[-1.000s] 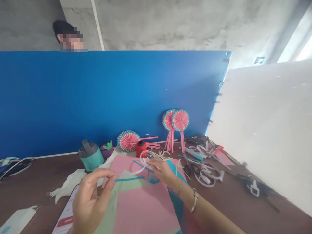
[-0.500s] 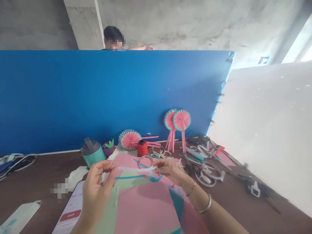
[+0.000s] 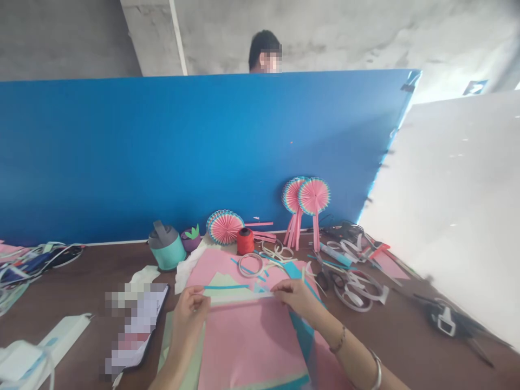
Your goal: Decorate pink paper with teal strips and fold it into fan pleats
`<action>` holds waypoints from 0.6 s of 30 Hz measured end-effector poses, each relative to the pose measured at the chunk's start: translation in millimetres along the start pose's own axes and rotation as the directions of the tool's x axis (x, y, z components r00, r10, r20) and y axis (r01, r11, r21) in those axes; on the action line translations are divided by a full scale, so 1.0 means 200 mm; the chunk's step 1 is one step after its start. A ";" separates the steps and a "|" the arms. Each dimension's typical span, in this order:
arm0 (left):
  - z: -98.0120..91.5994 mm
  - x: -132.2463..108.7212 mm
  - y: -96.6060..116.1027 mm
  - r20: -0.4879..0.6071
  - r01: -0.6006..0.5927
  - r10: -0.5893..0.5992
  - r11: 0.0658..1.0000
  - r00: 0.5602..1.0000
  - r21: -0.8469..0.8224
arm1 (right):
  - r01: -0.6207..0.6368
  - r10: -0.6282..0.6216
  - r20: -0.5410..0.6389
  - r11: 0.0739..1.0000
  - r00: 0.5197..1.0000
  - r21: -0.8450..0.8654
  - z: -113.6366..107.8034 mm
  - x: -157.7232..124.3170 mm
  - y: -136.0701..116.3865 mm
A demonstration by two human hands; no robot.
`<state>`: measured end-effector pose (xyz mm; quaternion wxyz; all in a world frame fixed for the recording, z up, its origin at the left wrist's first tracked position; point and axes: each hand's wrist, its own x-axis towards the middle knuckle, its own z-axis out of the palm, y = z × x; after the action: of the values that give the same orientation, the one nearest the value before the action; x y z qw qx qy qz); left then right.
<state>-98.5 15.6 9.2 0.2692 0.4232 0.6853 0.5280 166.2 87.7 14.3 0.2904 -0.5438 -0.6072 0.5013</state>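
Observation:
My left hand (image 3: pixel 187 317) pinches one end of a narrow white strip (image 3: pixel 242 298). The other end is between the thumb and fingers of my right hand (image 3: pixel 299 299). Pulled straight, the strip lies along or just over the far edge of a pink paper sheet (image 3: pixel 252 344); whether it touches I cannot tell. Green paper (image 3: pixel 222 283) and blue paper (image 3: pixel 303 330) show around that sheet. Beyond the strip are a thin blue strip (image 3: pixel 225 287) and a roll of tape (image 3: pixel 251 265).
A red thread spool (image 3: pixel 245 242), pink pleated paper fans (image 3: pixel 314 196) and a teal cup (image 3: pixel 166 250) stand along the blue partition (image 3: pixel 182 151). Scissors (image 3: pixel 322 277) and curled white strips (image 3: pixel 353 292) lie right; a phone (image 3: pixel 140 330) lies left. Behind the partition is another person (image 3: pixel 264 51).
Both hands have lowered the white strip toward the pink sheet's far edge, and it is now straighter. The view has shifted, and the person behind the partition appears farther right.

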 end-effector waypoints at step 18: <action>0.05 -0.06 -0.04 0.054 -0.068 0.051 0.918 0.997 0.390 | 0.200 -0.220 -0.051 0.944 0.974 -0.262 0.06 0.04 0.11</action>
<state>-87.1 9.4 -2.1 0.1773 0.5003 0.7580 0.3791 162.6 89.1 -12.2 0.2939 -0.5284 -0.7090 0.3630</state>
